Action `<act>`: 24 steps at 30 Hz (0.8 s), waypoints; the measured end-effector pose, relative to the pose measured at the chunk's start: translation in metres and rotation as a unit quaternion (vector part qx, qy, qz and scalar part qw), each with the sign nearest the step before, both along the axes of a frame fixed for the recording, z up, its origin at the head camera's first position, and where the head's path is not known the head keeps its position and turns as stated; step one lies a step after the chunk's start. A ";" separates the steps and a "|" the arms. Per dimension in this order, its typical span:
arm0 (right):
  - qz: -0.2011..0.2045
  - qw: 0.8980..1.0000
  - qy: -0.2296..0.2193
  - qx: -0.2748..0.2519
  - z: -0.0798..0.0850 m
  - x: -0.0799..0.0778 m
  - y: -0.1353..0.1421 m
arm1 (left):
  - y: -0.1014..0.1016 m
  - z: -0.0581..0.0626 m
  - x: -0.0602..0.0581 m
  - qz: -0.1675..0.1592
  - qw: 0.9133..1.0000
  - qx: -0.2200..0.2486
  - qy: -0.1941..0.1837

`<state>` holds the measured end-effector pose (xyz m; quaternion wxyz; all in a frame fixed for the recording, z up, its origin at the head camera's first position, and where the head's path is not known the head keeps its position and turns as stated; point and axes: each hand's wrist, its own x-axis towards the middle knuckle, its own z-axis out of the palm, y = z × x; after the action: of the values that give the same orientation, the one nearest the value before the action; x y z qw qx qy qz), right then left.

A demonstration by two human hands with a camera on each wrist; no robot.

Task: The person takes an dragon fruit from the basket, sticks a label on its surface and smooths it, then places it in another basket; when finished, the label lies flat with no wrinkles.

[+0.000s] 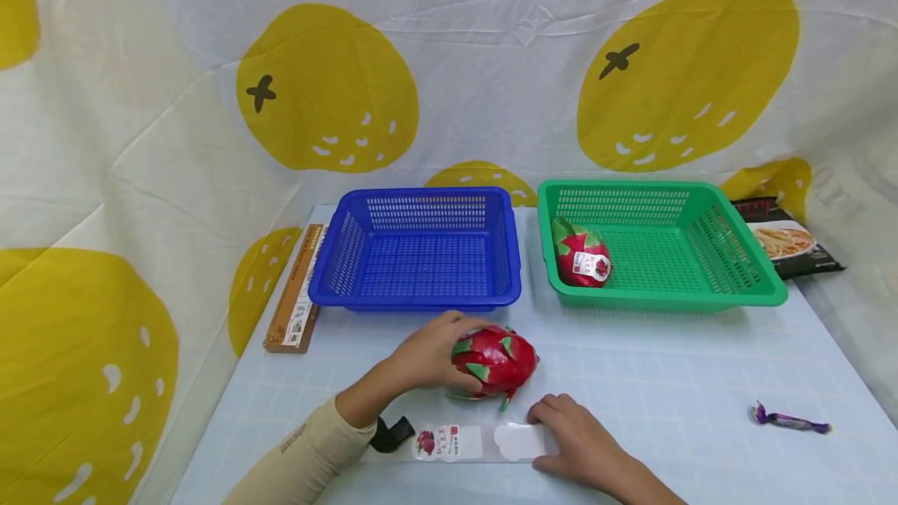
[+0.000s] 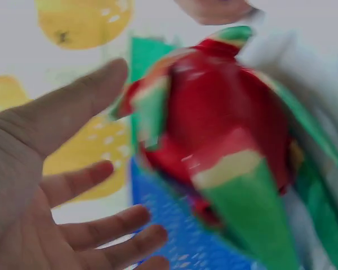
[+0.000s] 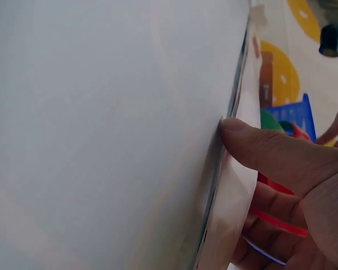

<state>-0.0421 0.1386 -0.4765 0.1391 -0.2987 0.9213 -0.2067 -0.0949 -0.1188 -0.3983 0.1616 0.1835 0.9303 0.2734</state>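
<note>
A red dragon fruit (image 1: 500,361) with green-tipped scales lies on the table in front of the blue basket. Around its left end my left hand (image 1: 438,353) is spread; in the left wrist view the thumb and straight fingers (image 2: 104,225) stand beside the fruit (image 2: 225,124), a gap showing. Nearer me lies a clear strip of stickers (image 1: 489,446), with a printed dragon fruit label (image 1: 447,443) and a white label shape (image 1: 519,441). My right hand (image 1: 578,443) holds the strip's right end between thumb and fingers; the thumb (image 3: 265,149) shows at its edge in the right wrist view.
Behind stands a blue basket (image 1: 415,308); to its right, a green basket (image 1: 666,298) contains another labelled dragon fruit (image 1: 581,252). A long brown box (image 1: 295,294) lies at left, a black food packet (image 1: 789,240) at back right, a purple-wrapped stick (image 1: 793,419) at right.
</note>
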 end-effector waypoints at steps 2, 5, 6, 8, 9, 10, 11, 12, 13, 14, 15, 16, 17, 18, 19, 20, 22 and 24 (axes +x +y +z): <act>-0.006 1.000 -0.009 0.005 0.000 0.000 0.000 | -0.012 0.003 0.009 0.012 1.000 0.012 0.005; -0.013 1.000 -0.011 0.007 0.000 0.000 0.001 | -0.029 -0.006 0.022 0.016 1.000 0.018 -0.008; -0.014 1.000 -0.009 0.006 0.000 0.000 0.002 | -0.033 -0.012 0.027 0.014 1.000 0.016 -0.020; -0.014 1.000 -0.002 0.002 0.000 0.000 0.003 | -0.039 -0.028 0.038 0.005 0.999 -0.006 -0.036; -0.014 1.000 0.001 0.000 -0.001 0.001 0.003 | -0.041 -0.036 0.043 0.001 0.999 -0.024 -0.039; -0.014 1.000 0.004 -0.001 0.000 0.001 0.004 | -0.043 -0.044 0.048 -0.002 0.998 -0.042 -0.038; -0.013 1.000 0.007 -0.002 0.000 0.001 0.004 | -0.044 -0.051 0.052 -0.003 0.998 -0.060 -0.034; -0.012 1.000 0.009 -0.002 0.000 0.001 0.004 | -0.044 -0.057 0.056 -0.004 0.997 -0.077 -0.024; -0.012 1.000 0.009 -0.002 0.000 0.001 0.004 | -0.045 -0.063 0.058 -0.002 0.996 -0.090 -0.014; -0.013 1.000 0.008 -0.002 0.000 0.001 0.004 | -0.045 -0.067 0.060 0.000 0.995 -0.098 -0.005; -0.013 1.000 0.008 -0.002 0.000 0.001 0.004 | -0.045 -0.070 0.061 0.004 0.995 -0.103 0.000; -0.014 1.000 0.007 -0.001 0.001 0.001 0.003 | -0.045 -0.073 0.062 0.006 0.995 -0.103 0.005; -0.014 1.000 0.005 0.001 0.001 0.001 0.003 | -0.045 -0.075 0.062 0.007 0.995 -0.099 0.007; -0.015 1.000 0.003 0.002 0.001 0.001 0.003 | -0.045 -0.076 0.062 0.006 0.995 -0.095 0.007; -0.015 1.000 0.001 0.003 0.001 0.002 0.003 | -0.046 -0.077 0.062 0.004 0.996 -0.089 0.006; -0.015 1.000 -0.001 0.004 0.002 0.002 0.003 | -0.046 -0.078 0.061 0.002 0.997 -0.079 0.002; -0.014 1.000 -0.004 0.006 0.002 0.002 0.003 | -0.048 -0.078 0.060 -0.001 0.999 -0.046 -0.014; -0.014 1.000 -0.005 0.007 0.002 0.002 0.003 | -0.050 -0.076 0.057 -0.004 0.999 0.001 -0.037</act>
<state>-0.0399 0.1412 -0.4744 0.1433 -0.2837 0.9261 -0.2035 -0.0375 -0.1686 -0.4746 0.1968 0.1768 0.9226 0.2807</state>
